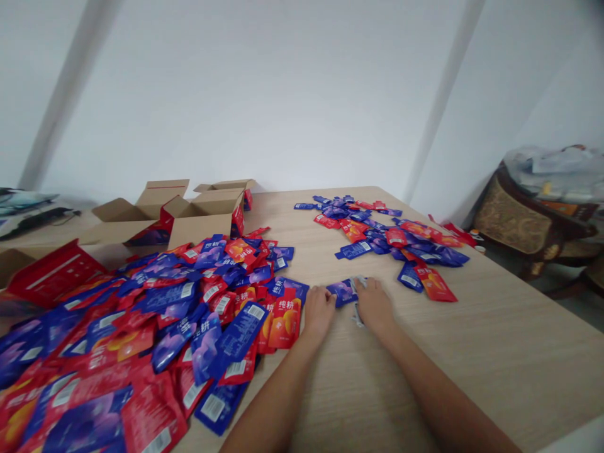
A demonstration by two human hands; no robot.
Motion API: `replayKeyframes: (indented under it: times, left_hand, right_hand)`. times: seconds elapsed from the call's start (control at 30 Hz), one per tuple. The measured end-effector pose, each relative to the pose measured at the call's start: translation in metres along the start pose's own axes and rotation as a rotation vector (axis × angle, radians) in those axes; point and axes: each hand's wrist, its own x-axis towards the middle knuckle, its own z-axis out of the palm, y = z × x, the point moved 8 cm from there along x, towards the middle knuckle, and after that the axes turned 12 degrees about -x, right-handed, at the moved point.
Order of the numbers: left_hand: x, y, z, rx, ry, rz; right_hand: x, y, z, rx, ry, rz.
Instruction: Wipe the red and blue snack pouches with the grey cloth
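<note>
A blue-purple pouch (340, 293) lies flat on the table between my two hands. My left hand (319, 311) has its fingers closed on the pouch's left end. In my right hand (375, 305) is a crumpled grey-white cloth (358, 319), pressed against the pouch's right end. The cloth is partly hidden under the fingers. Just left of my left hand, a red pouch with orange fruit (285, 324) sits at the edge of a large heap of red and blue pouches (179, 314).
Open cardboard boxes (207, 211) stand behind the heap at the left. A smaller spread of pouches (377, 236) lies on the far right part of the wooden table (472, 352). Beyond the right edge is a patterned chair (512, 214). A white wall (302, 94) rises behind.
</note>
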Motion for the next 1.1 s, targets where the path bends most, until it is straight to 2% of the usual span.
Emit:
replayKeyframes:
  times: [0.13, 0.2, 0.3, 0.37, 0.43, 0.57, 0.63, 0.67, 0.73, 0.83, 0.9, 1.0, 1.1]
  left_hand:
    - [0.0, 0.0, -0.002, 0.013, 0.014, 0.015]
    - [0.0, 0.0, -0.002, 0.004, 0.007, 0.01]
    - [0.001, -0.001, -0.001, -0.015, 0.0, -0.012]
    - [0.001, -0.001, -0.001, -0.009, 0.01, -0.015]
    - [0.001, 0.0, -0.002, 0.004, 0.031, 0.002]
    - [0.004, -0.005, -0.001, -0.003, 0.036, 0.025]
    - [0.007, -0.011, 0.0, -0.027, 0.022, 0.007]
    - [0.008, -0.013, 0.0, -0.04, 0.022, 0.006]
    - [0.008, -0.013, -0.001, -0.059, 0.033, 0.027]
    - [0.007, -0.011, -0.002, -0.096, 0.073, 0.09]
    - [0.006, -0.01, -0.005, -0.165, 0.115, 0.139]
    - [0.005, -0.006, -0.007, -0.333, 0.121, 0.224]
    - [0.001, 0.007, -0.012, -0.411, 0.094, 0.336]
  right_hand:
    - [-0.012, -0.03, -0.006, 0.048, 0.037, -0.167]
    - [-0.009, -0.024, -0.004, 0.048, 0.011, -0.143]
    - [-0.001, 0.003, -0.001, -0.009, -0.048, -0.008]
    - [-0.003, 0.005, -0.005, -0.051, -0.045, 0.022]
    - [-0.015, -0.013, -0.014, -0.06, -0.024, -0.022]
    - [-0.045, -0.065, -0.032, 0.014, -0.047, -0.188]
    - [-0.049, -0.073, -0.038, 0.112, -0.051, -0.277]
    - [-0.048, -0.07, -0.039, 0.159, -0.052, -0.312]
    - [-0.036, -0.048, -0.038, 0.25, -0.021, -0.309]
    - [-0.009, 0.007, -0.03, 0.37, 0.141, -0.105]
    - [0.003, 0.035, -0.018, 0.428, 0.221, 0.004]
    - [0.012, 0.054, -0.004, 0.521, 0.301, 0.054]
    - [0.012, 0.068, -0.006, 0.668, 0.409, 0.092]
